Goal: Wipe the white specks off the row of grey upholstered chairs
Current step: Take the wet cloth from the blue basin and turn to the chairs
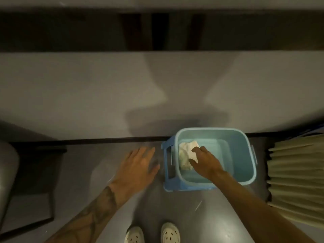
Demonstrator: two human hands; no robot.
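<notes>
A crumpled white cloth [185, 155] lies inside a light-blue bucket [245, 155], against its left wall. My right hand [205, 163] reaches down into the bucket, and its thumb and forefinger pinch the cloth's right edge. My left hand [138, 163] hovers over the grey floor just left of the bucket, fingers spread and holding nothing. At the far left edge I see part of a grey upholstered chair [7, 174] on a black frame [50, 195]. No white specks are visible on it.
The bucket stands on a low blue stool [167, 172]. A pleated beige curtain [294, 178] hangs at the right. A grey wall with a dark baseboard [87, 140] runs across ahead. My feet in white clogs [152, 234] stand on the floor below.
</notes>
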